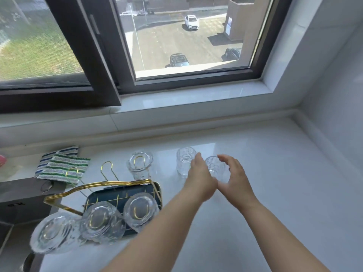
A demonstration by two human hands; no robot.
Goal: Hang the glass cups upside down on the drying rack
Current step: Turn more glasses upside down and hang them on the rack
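Note:
Two clear glass cups stand upright on the white counter: the far one [184, 160] and a nearer one [215, 167]. My left hand [200, 175] and my right hand [233, 174] cup the nearer glass from both sides, fingers apart; whether they touch it is unclear. The drying rack [119, 193], gold wire over a dark blue tray, sits to the left. Several glasses hang upside down on its prongs: one at the back [140, 166], three in front [140, 209] [100, 220] [53, 232]. Two gold prongs [107, 169] stand bare.
Striped green and blue cloths [62, 165] lie behind the rack. A dark sink edge [21, 201] is at the far left. A window sill [176, 99] and a dark-framed window run along the back. A white tiled wall [334, 107] closes the right side.

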